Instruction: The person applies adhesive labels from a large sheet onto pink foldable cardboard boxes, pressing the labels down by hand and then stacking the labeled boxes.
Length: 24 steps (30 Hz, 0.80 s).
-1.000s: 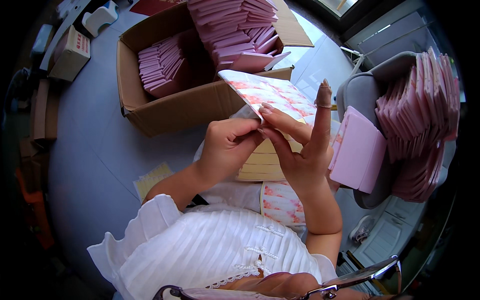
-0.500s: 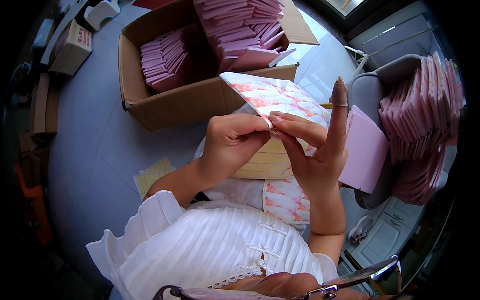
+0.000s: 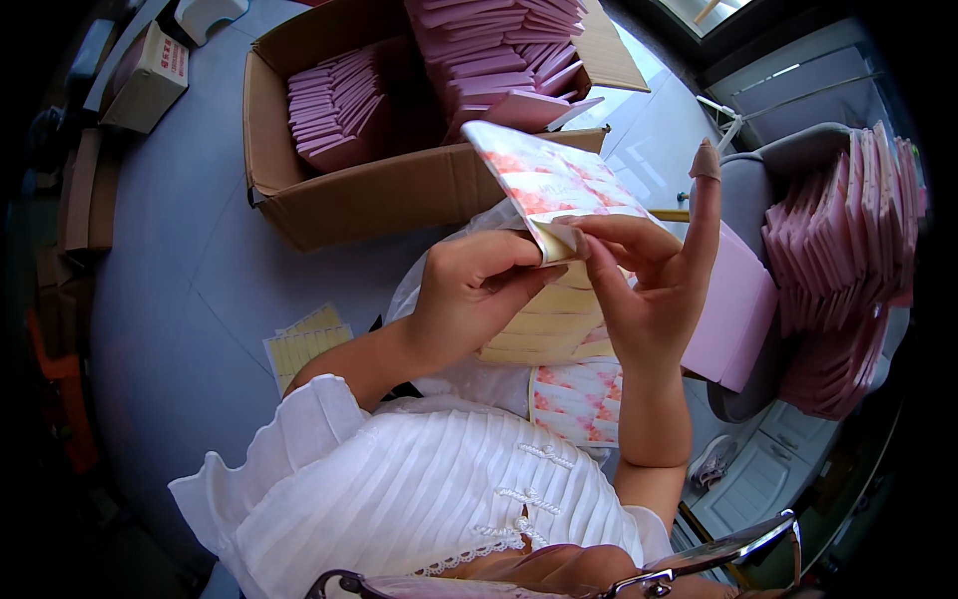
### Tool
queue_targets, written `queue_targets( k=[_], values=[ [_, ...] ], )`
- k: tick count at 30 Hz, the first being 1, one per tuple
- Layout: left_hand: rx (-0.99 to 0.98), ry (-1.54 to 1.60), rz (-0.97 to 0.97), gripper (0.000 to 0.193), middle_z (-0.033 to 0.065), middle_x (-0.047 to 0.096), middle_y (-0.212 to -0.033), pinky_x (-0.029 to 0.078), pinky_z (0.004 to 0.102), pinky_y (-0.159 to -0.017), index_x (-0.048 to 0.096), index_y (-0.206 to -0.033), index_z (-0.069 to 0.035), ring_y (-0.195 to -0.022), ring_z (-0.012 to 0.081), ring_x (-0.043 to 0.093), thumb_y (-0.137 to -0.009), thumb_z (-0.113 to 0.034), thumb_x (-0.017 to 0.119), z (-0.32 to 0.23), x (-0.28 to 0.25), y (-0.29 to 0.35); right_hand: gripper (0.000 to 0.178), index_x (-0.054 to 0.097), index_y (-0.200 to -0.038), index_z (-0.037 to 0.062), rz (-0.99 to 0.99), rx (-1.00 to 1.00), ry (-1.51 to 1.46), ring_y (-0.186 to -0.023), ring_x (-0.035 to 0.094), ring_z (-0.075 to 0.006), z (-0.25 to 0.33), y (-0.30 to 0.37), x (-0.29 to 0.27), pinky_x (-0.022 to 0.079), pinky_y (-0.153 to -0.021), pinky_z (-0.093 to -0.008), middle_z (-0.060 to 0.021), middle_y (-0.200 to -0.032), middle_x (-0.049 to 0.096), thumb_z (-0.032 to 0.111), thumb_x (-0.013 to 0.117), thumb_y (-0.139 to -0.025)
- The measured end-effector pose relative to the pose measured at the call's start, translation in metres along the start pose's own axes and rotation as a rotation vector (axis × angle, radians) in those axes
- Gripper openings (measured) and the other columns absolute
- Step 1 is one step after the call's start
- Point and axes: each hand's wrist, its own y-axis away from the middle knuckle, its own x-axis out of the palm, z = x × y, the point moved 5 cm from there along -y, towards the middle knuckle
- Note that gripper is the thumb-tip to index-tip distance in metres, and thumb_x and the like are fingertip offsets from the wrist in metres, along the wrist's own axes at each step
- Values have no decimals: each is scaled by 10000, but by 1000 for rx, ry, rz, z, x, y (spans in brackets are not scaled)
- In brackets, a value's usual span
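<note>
My left hand (image 3: 469, 290) pinches the near edge of a sticker sheet (image 3: 564, 180) with a white, pink and orange floral print. Thumb and a finger of my right hand (image 3: 654, 285) grip a corner of it, where a flap lifts and pale yellow backing shows. One right finger points up and wears a tan fingertip cover (image 3: 707, 160). Below my hands hangs the yellow striped backing (image 3: 549, 319). Across my lap lies another floral sheet (image 3: 577, 399). A flat pink packet (image 3: 733, 309) rests on the chair edge, right of my right hand.
Ahead stands an open cardboard box (image 3: 374, 210) with pink packets stacked inside. At right, a grey chair (image 3: 738, 190) carries more pink packets (image 3: 838, 240). Used yellow backing sheets (image 3: 309, 347) lie on the floor at left. A small carton (image 3: 150, 80) sits far left.
The sheet's corner has come up, so a flap and yellow backing now show between my hands. My right hand has shifted slightly right.
</note>
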Motion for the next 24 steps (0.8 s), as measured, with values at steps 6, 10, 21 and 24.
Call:
queue_targets(
  k=[6,10,21,24],
  values=[
    [-324,459,-113,99,37,657,-881,517,215,-678,604,-936,20,-758,84,621,-850,-9,644,39,-10,16,830,73,-1419,-58,-330,280,-345,-847,660,-176,-27,-9,-34,548,-793,-306,-147,-918,666,-4,654,-829],
    [-464,581,-218,85,43,654,-875,515,216,-671,599,-912,17,-755,76,609,-854,-26,644,76,-20,21,784,89,-1403,-74,-547,207,-385,-880,654,-186,-36,0,-59,551,-809,-326,-151,-926,664,26,639,-853],
    [-79,-243,-50,538,118,341,-1200,359,333,-940,343,-1373,4,-1014,185,410,-973,-351,397,44,-28,13,788,125,-1444,45,-842,-172,341,-880,671,-209,-1,44,-69,528,-800,-299,-168,-935,675,34,646,-854],
    [-112,228,434,739,140,288,-1312,281,365,-1030,216,-1432,32,-1167,232,365,-968,-537,129,9,43,5,914,-46,-1434,-20,-446,-221,518,-978,652,-271,-5,54,-49,447,-952,-407,-138,-971,677,-65,632,-822]
  ],
)
